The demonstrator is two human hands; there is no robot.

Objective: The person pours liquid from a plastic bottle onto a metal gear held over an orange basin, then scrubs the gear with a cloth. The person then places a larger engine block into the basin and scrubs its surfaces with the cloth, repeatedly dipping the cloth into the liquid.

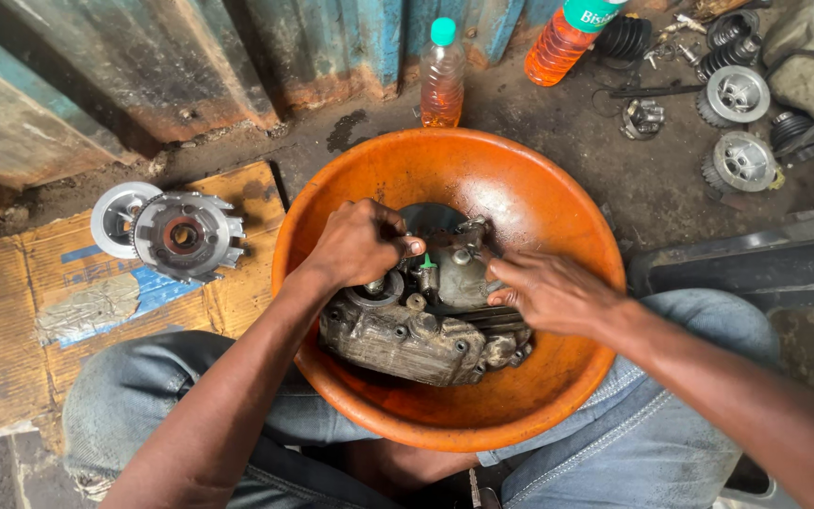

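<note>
A greasy grey engine casing lies in a large orange basin between my knees. My left hand is closed over the casing's top left, its fingers pinching a small part beside a green-tipped piece. My right hand rests on the casing's right side, with fingers spread against the rounded metal cover. Dark liquid shows in the basin behind the casing.
A toothed clutch assembly and a round metal plate sit on cardboard at left. Two bottles of orange liquid stand behind the basin. Gears, springs and clutch parts lie at the upper right. A corrugated blue wall is behind.
</note>
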